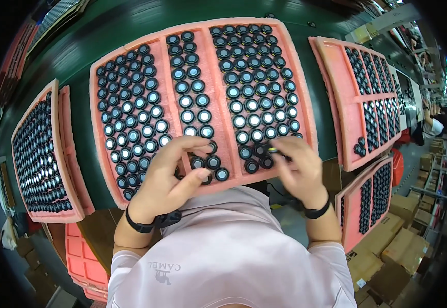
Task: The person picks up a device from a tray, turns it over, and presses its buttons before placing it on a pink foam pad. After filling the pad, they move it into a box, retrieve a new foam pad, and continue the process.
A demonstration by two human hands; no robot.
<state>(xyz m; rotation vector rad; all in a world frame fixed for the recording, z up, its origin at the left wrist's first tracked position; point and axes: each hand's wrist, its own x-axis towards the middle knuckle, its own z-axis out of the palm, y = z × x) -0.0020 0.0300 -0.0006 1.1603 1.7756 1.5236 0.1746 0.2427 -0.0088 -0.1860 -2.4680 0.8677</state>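
In front of me lies a pink foam tray (pixel 308 110) with rows of small black round parts, each with a pale silvery disc on top. My left hand (pixel 168 177) is over its middle column, fingers curved and thumb apart. Between that thumb and the fingers a black round part (pixel 197 162) sits in the tray, apparently not gripped. Over the near end of the right-hand section, my right hand (pixel 301 168) is slightly blurred, fingers drawn together. At its fingertips is a small black round part (pixel 272 150) with a yellow-green mark, partly hidden.
More filled pink trays stand at the left (pixel 69 154) and right (pixel 344 102), with another lower right (pixel 356 220). A pink compartment tray (pixel 82 251) is lower left. Beneath the trays runs a green work surface (pixel 182 13). Cardboard boxes (pixel 405 249) are stacked at the right.
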